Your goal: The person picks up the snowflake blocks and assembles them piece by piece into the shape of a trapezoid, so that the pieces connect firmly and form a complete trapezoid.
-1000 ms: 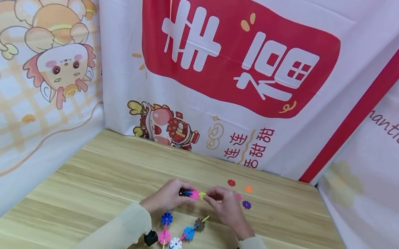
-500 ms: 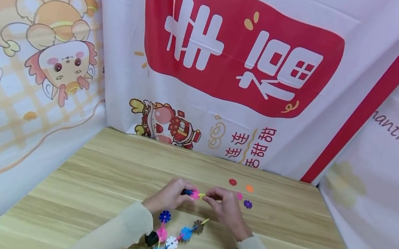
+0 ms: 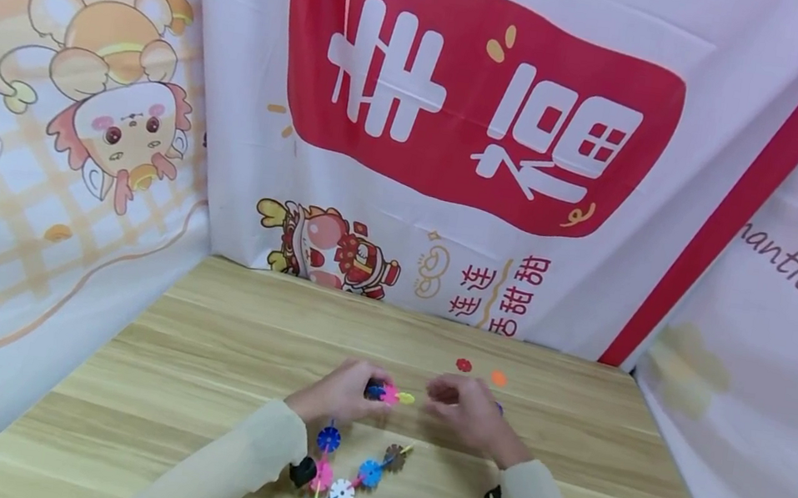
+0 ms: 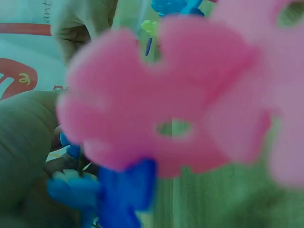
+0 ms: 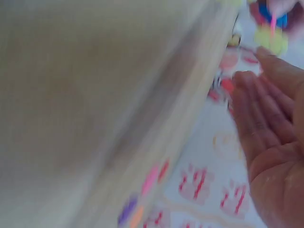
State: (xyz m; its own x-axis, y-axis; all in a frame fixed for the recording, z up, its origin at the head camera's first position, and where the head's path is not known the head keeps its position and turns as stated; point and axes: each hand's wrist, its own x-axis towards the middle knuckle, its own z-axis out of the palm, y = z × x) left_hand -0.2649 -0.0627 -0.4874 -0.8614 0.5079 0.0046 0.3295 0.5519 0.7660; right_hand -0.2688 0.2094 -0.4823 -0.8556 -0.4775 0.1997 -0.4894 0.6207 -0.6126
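Left hand (image 3: 338, 392): fingers curled round a small cluster of snowflake pieces (image 3: 386, 394); dark blue, pink and yellow-green discs seen, the yellow-green one jutting right, clear of the fingers.
Held cluster, position: raised just above the wooden table (image 3: 203, 358), near its middle, between the two hands.
Left wrist view: filled by a blurred pink disc (image 4: 156, 99) with blue pieces (image 4: 126, 190) below it; grip itself not readable there.
Right hand (image 3: 471, 414): holding nothing, just right of the cluster and apart from it; fingers loosely bent in the head view, palm and nearly straight fingers (image 5: 266, 109) in the right wrist view.
Built chain (image 3: 346, 478): lying flat on the table near the person, between the forearms; V-shaped, made of blue, pink, white and brown discs joined by thin sticks.
Loose pieces: one red disc (image 3: 463, 365) and one orange disc (image 3: 499, 377) on the table beyond the right hand; a purple one largely hidden behind that hand.
Sleeves: pale cream, both arms; dark wrist units (image 3: 301, 472) strapped on.
Surroundings: printed cloth backdrop (image 3: 478, 108) with a red panel and cartoon figures on three sides.
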